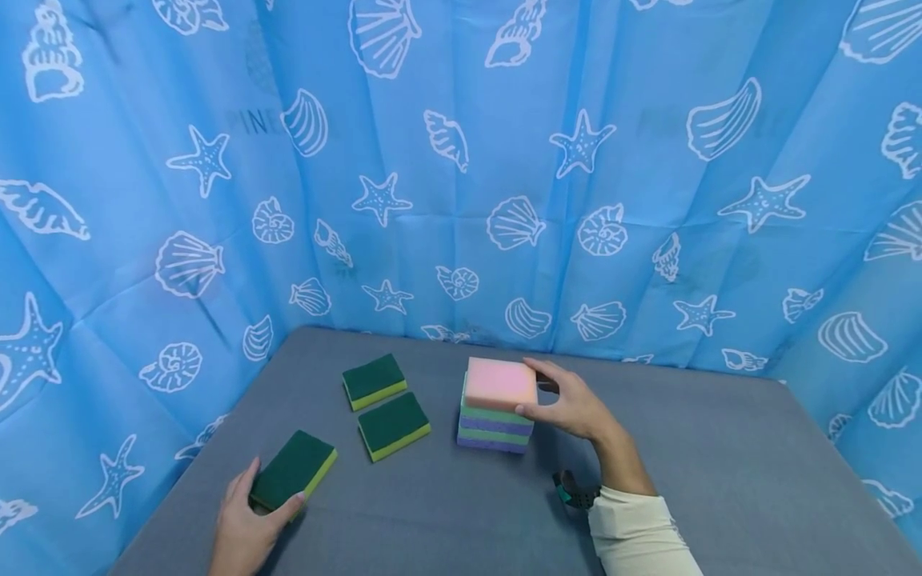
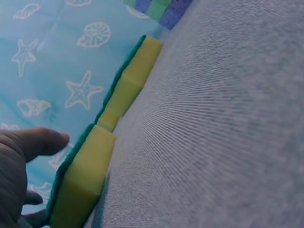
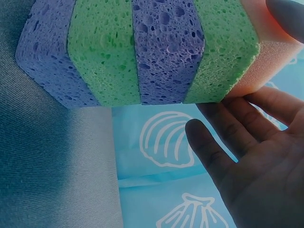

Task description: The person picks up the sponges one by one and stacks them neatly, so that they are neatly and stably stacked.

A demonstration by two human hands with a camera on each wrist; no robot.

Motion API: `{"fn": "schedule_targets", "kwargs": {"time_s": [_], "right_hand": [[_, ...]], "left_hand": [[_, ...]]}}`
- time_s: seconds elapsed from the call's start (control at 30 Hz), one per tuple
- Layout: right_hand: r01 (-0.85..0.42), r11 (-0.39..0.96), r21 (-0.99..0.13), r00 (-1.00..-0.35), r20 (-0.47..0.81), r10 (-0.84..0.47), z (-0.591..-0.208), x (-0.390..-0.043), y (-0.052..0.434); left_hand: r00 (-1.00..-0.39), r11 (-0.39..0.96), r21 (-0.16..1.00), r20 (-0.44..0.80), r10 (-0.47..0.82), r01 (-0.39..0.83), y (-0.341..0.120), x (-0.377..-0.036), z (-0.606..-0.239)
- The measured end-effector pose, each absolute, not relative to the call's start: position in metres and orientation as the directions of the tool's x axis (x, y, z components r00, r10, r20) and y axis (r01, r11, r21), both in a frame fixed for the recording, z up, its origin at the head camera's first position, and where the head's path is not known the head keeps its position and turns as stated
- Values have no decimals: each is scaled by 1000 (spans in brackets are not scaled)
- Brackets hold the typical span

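Observation:
My right hand pinches a pink sponge at its right side, the thumb at the near corner and a finger at the far one. The pink sponge lies on top of a stack of green and purple sponges, whose layers alternate in the right wrist view. At the left, my left hand spreads its fingers and thumb around the near end of a green-and-yellow scrub sponge. In the left wrist view one raised digit stands off that sponge's green face.
Two more green-and-yellow scrub sponges, a far one and a nearer one, lie between the left hand and the stack, green side up. A grey cloth-covered table meets a blue shell-print curtain behind.

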State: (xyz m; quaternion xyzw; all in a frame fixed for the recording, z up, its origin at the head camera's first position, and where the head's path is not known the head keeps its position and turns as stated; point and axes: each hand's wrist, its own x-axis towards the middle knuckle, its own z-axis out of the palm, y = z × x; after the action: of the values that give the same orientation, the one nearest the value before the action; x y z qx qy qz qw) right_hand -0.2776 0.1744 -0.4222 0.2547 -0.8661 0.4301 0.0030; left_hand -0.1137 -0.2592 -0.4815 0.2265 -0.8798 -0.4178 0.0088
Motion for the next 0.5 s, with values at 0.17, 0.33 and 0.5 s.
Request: {"fn": "schedule_targets", "kwargs": {"time_s": [0.17,0.33,0.5], "right_hand": [[-437,508,-742,-874,219,-433,-422,-278,174],[-434,508,-744,-876,216,-432,-422,-276,174],[-434,507,-745,-875,215,-433,-422,-277,174]], "left_hand": [[-882,554,709,-215,-420,-437,-259,-113,-480],[-857,564,675,-213,-470,-477,-256,-112,-481],[-840,571,659,-181,-512,-490,-253,-112,-483]]}}
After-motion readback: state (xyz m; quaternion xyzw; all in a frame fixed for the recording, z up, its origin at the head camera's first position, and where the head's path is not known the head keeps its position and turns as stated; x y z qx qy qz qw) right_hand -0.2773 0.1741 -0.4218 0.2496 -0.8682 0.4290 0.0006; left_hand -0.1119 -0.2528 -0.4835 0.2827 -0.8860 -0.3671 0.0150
